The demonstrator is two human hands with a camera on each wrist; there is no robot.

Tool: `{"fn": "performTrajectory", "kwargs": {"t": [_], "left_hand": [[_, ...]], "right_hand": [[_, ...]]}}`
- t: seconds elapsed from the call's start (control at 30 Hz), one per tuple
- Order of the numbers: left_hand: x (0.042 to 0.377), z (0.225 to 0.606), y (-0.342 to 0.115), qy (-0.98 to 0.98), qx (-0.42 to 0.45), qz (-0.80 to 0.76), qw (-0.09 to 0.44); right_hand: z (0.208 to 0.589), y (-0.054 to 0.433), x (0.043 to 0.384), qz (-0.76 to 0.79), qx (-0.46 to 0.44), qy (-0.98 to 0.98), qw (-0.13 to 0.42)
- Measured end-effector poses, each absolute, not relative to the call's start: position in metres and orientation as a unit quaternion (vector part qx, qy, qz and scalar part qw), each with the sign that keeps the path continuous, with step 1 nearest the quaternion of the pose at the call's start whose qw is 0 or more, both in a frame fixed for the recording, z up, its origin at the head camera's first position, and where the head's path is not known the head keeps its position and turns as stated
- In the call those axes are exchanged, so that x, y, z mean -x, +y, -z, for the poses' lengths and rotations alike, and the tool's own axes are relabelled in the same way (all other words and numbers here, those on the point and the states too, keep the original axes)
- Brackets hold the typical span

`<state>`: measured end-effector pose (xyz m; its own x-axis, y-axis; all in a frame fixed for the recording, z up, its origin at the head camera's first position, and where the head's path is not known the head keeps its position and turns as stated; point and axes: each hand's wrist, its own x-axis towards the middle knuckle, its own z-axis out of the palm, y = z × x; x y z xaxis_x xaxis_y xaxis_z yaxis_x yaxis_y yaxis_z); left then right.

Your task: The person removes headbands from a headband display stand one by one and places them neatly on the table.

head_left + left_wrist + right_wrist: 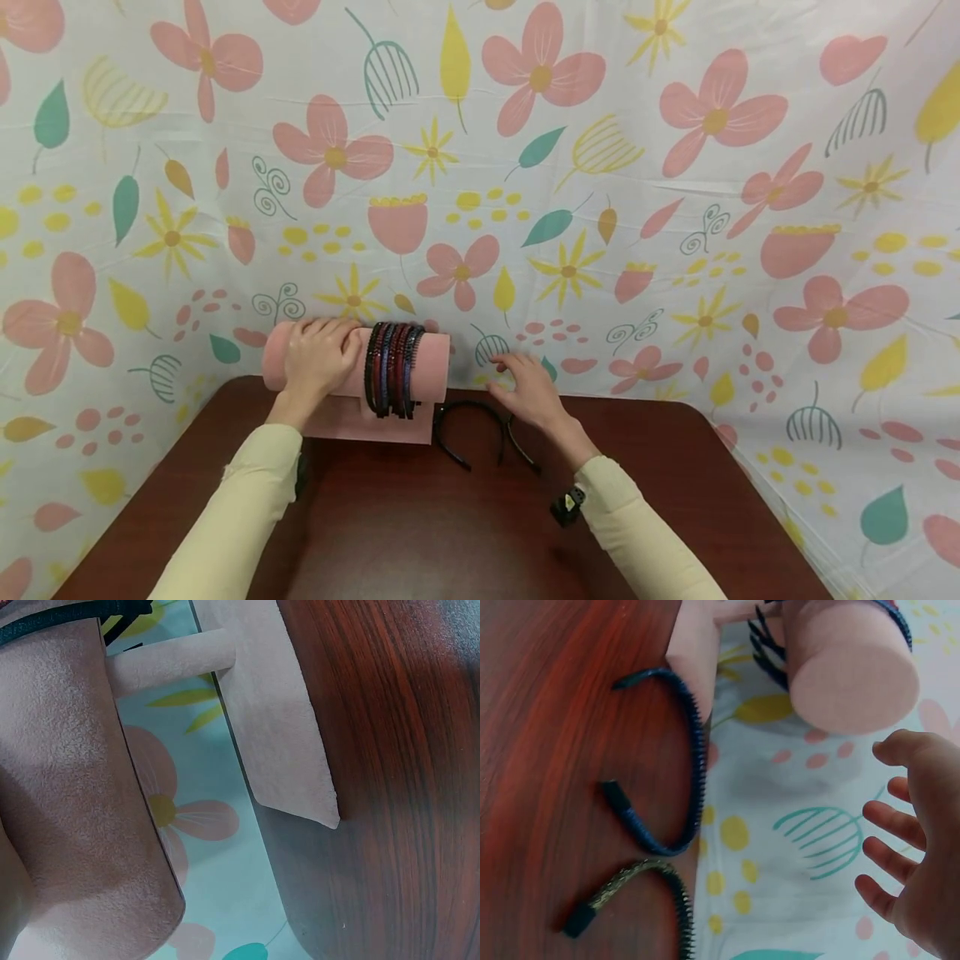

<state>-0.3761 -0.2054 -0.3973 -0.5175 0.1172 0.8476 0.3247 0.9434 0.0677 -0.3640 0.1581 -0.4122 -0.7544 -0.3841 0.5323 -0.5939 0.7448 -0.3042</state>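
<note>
A pink headband stand (345, 427) with a plush horizontal roll (60, 750) stands at the back of the table. Several headbands (393, 371) in black, blue and dark red sit side by side round the roll. My left hand (321, 354) grips the roll left of them, its fingers over the top. Just beyond the roll's right end, my right hand (528, 387) hovers with its fingers spread and holds nothing. Below it on the table lie a dark blue headband (697, 761) and a headband with gold glitter (622, 881), both with toothed inner edges.
The dark red-brown wooden table (420, 525) has its back edge against a hanging white cloth (480, 150) printed with flowers and leaves. The stand's flat pink base (277, 727) lies along that back edge.
</note>
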Motion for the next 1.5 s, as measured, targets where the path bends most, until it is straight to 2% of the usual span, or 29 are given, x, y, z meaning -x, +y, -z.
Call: {"fn": "performTrajectory", "kwargs": {"t": [0.53, 0.87, 1.5], "left_hand": [[0.375, 0.397, -0.207, -0.869, 0.124, 0.11, 0.466], [0.376, 0.396, -0.208, -0.88, 0.114, 0.11, 0.449], [0.373, 0.394, -0.203, -0.863, 0.131, 0.107, 0.477]], "right_hand": [[0.386, 0.131, 0.362, -0.237, -0.328, -0.883, 0.237], [0.371, 0.116, 0.357, -0.229, -0.318, -0.892, 0.225], [0.357, 0.09, 0.35, -0.229, -0.337, -0.885, 0.225]]}}
